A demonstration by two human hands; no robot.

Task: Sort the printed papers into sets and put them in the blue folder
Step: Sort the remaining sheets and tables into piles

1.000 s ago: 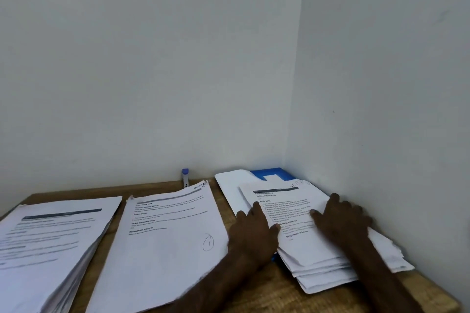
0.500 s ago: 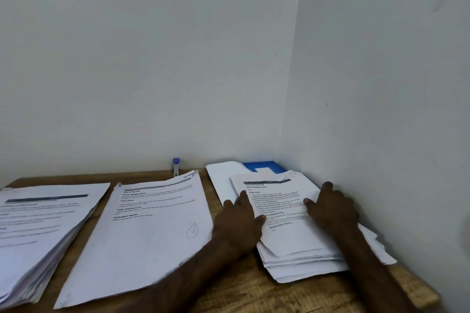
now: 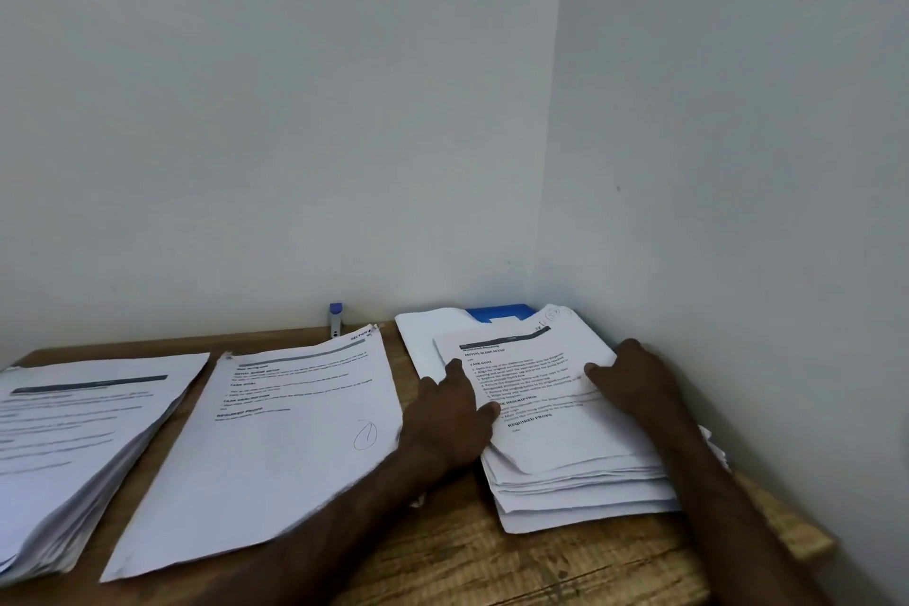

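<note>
White walls meet in a corner behind a wooden tabletop (image 3: 492, 566). From the head view, three lots of printed papers lie in a row: a thick left stack (image 3: 74, 433), a thin middle set (image 3: 275, 433) and a loose right stack (image 3: 580, 472). The blue folder (image 3: 499, 312) peeks out behind the right stack, in the corner. The left grip (image 3: 452, 413) is released, its straight fingers pressing on that stack's left edge. The right grip (image 3: 634, 379) rests on the top sheet's right side; whether it is grasping the sheet I cannot tell. A small capped pen (image 3: 335, 319) leans against the back wall.
</note>
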